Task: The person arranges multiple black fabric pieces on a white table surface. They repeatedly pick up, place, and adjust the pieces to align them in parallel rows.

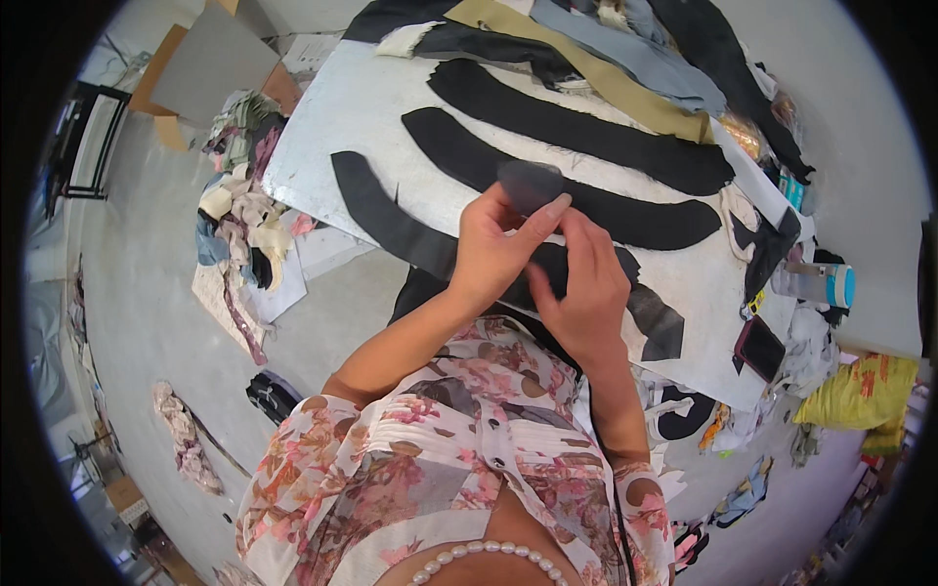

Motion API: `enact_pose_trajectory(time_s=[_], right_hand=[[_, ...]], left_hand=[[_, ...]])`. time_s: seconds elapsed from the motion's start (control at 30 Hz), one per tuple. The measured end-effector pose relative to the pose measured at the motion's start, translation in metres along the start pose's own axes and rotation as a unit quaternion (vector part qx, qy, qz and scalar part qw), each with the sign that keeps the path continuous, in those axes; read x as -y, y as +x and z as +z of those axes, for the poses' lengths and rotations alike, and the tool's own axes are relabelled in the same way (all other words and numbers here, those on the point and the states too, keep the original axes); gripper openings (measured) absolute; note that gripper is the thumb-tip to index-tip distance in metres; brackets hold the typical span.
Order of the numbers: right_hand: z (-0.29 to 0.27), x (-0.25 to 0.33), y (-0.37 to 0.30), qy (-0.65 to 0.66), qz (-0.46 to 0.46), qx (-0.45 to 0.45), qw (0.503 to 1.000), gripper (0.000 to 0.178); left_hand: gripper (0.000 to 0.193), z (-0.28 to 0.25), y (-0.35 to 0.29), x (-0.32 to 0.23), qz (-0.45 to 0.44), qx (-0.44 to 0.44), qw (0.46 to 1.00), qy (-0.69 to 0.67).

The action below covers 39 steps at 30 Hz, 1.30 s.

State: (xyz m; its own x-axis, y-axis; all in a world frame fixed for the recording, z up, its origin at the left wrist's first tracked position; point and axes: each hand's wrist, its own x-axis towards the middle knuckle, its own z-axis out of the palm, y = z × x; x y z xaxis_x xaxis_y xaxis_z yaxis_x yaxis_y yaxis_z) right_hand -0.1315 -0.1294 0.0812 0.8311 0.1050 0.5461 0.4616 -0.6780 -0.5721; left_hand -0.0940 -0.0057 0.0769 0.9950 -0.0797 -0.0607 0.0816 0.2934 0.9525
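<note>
My left hand (489, 244) pinches a small, rounded dark grey fabric piece (531, 186) between thumb and fingers, raised above the white table (303, 176). Close against its thumb is my right hand (594, 288), its fingers bent and its thumb apart from them, with nothing visible between. Beneath both hands runs a curved black fabric strip (376, 207), partly hidden by them. Two more curved black strips lie beyond: a middle strip (635, 217) and a far strip (586, 127). A patchy dark grey piece (657, 322) rests right of my right hand.
Tan fabric (606, 83) and blue-grey fabric (635, 59) are heaped at the table's far side. A phone (760, 349) and a blue-lidded clear container (826, 283) sit at the right. Cloth scraps (239, 220) pile up left of the table, near a cardboard box (210, 78).
</note>
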Motion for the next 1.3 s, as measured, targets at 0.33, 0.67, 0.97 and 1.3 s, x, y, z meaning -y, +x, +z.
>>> enact_pose_trajectory(time_s=[0.33, 0.67, 0.97, 1.3], right_hand=[[0.018, -0.037, 0.005, 0.539, 0.363, 0.038, 0.759, 0.020], [0.001, -0.022, 0.013, 0.484, 0.306, 0.112, 0.812, 0.030], [-0.070, -0.066, 0.001, 0.428, 0.345, 0.271, 0.790, 0.046], [-0.049, -0.080, 0.006, 0.416, 0.389, 0.244, 0.785, 0.038]], left_hand=[[0.044, -0.048, 0.010, 0.016, -0.052, -0.022, 0.998, -0.010], [0.028, -0.037, 0.005, 0.011, -0.189, 0.065, 0.969, -0.147], [0.019, -0.084, 0.044, -0.011, -0.021, -0.076, 0.992, -0.100], [0.021, -0.147, 0.080, 0.016, -0.047, -0.115, 0.975, 0.184]])
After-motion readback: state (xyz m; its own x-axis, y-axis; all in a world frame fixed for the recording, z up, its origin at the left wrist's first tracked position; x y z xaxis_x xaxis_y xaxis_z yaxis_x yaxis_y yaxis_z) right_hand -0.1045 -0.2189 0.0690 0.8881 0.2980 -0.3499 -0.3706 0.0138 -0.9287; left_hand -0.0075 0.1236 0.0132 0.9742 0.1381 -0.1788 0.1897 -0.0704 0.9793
